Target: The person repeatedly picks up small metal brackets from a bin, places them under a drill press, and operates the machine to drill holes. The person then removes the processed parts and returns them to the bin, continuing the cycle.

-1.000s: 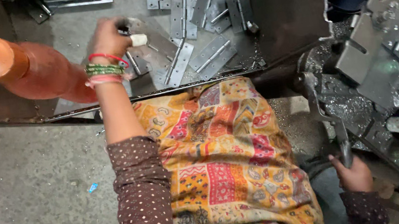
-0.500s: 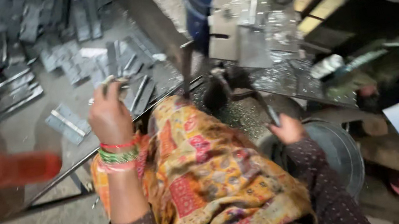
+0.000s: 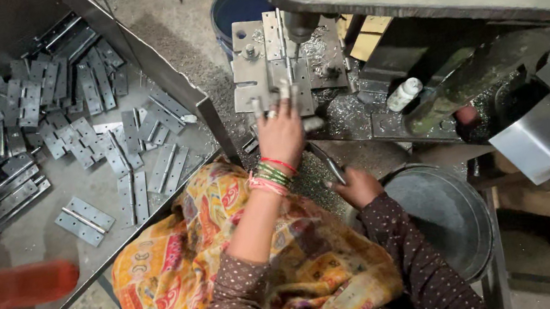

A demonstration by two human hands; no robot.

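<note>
Grey metal tray point(image 3: 101, 259) is sloping along the left side, carrying loose steel hinges point(image 3: 78, 221) in a heap toward 10 o'clock. An orange bottle point(image 3: 13, 288) is lying blurred at 8 o'clock. Concrete floor with metal shavings is running up the middle; a blue bucket point(image 3: 238, 7) is standing at 12 o'clock. The left hand point(image 3: 280, 132) is pressing, fingers spread, on a hinge point(image 3: 276, 55) seated on the press fixture point(image 3: 251, 72). The right hand point(image 3: 356, 186) is closing around a thin lever handle point(image 3: 327, 163). A dark round pan point(image 3: 446, 217) is sitting at 4 o'clock. A small white bottle point(image 3: 403, 94) is resting at 2 o'clock, label unreadable.
</note>
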